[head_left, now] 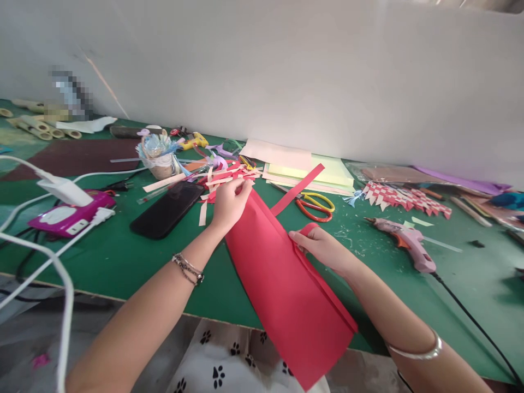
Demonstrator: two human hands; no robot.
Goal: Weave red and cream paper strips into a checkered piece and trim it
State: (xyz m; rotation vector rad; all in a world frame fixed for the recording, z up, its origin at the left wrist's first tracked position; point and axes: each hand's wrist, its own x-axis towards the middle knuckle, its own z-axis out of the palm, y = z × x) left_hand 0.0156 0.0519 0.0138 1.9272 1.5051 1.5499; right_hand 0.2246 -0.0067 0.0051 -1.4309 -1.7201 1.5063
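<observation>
A large sheet of red paper [282, 278] slants across the table's front edge, its lower end over my lap. My left hand [232, 203] pinches its upper left corner. Along the right side runs a narrow folded edge, where my right hand [313, 243] grips the paper between thumb and fingers. A cut red paper strip [298, 189] lies just beyond the sheet, between my hands. Scissors with red and yellow handles [314, 206] rest behind my right hand, their blades partly covered by the strip.
Paper strips [213, 180] lie heaped behind my left hand, near a black phone [167, 210]. A pink glue gun [405, 240] with a cord lies at right. At left are a magenta power strip [73, 215] and white cables. Paper sheets [327, 172] are stacked behind.
</observation>
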